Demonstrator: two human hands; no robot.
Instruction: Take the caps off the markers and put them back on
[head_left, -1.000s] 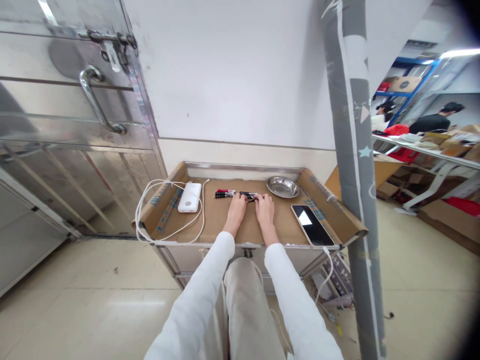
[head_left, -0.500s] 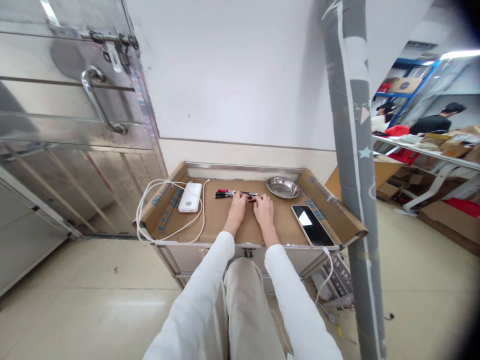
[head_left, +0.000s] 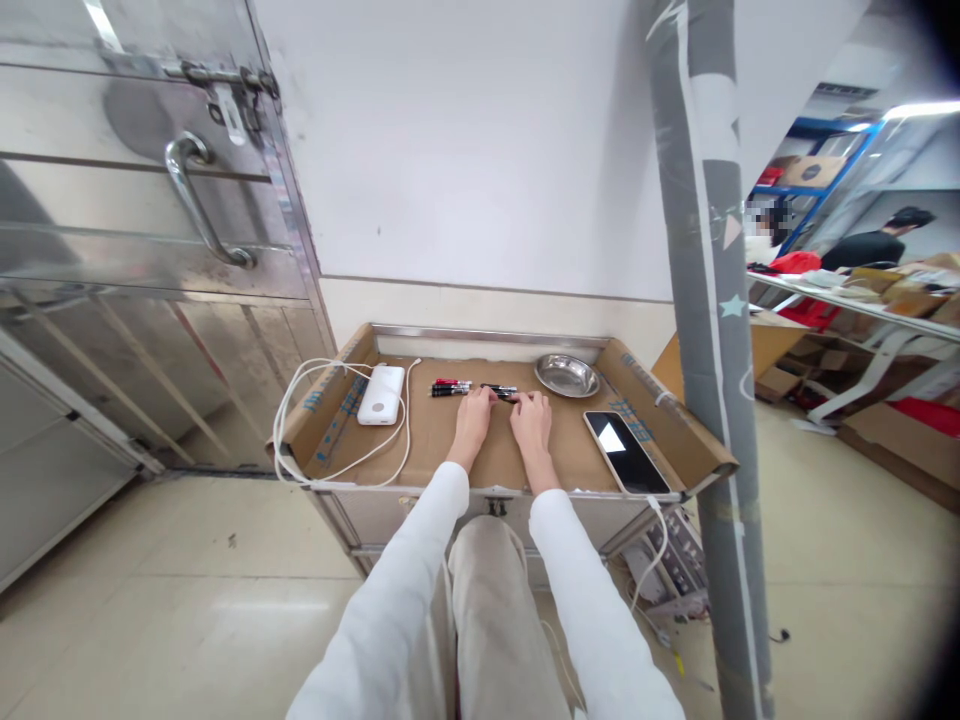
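Observation:
My left hand and my right hand are side by side over the cardboard-lined top of a small cart. Their fingers are closed on the two ends of a dark pen, which spans the gap between them. Just behind it lie more black pens, partly hidden by my fingers. To the left of these is a small group of pens, black ones with a red one among them. Fine details of the pens are too small to make out.
A white power bank with a looped white cable lies on the left. At right are a round metal dish and a phone. A grey wrapped pole stands beside the cart. Two people are in the background.
My right hand has shifted slightly right, widening the gap between my hands. The dark pen now shows between them, nearly level. The other items stay where they were.

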